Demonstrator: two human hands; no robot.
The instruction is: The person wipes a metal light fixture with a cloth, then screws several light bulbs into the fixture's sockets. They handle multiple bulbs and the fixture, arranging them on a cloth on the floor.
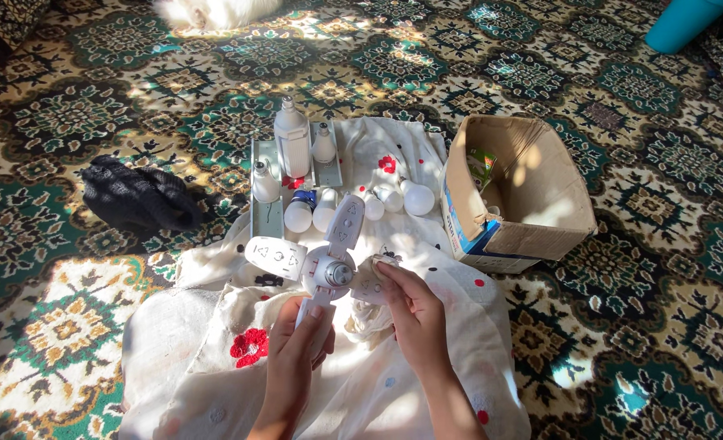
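I hold a white fan-shaped lamp (329,265) with several folding leaf panels and a metal screw base facing me. My left hand (294,350) grips its lower panel from below. My right hand (410,314) pinches the right-hand panel with fingertips. The lamp hovers over a white cloth (215,342) with red flower embroidery spread over my lap and the carpet. Beyond the lamp lie several white bulbs (390,198) in a row on the cloth.
Larger white bulbs (292,138) stand upright on grey flat boxes (265,216) further back. An open cardboard box (516,195) sits to the right. A dark knitted garment (137,195) lies left on the patterned carpet (622,106). A teal cylinder (683,23) is at the far right corner.
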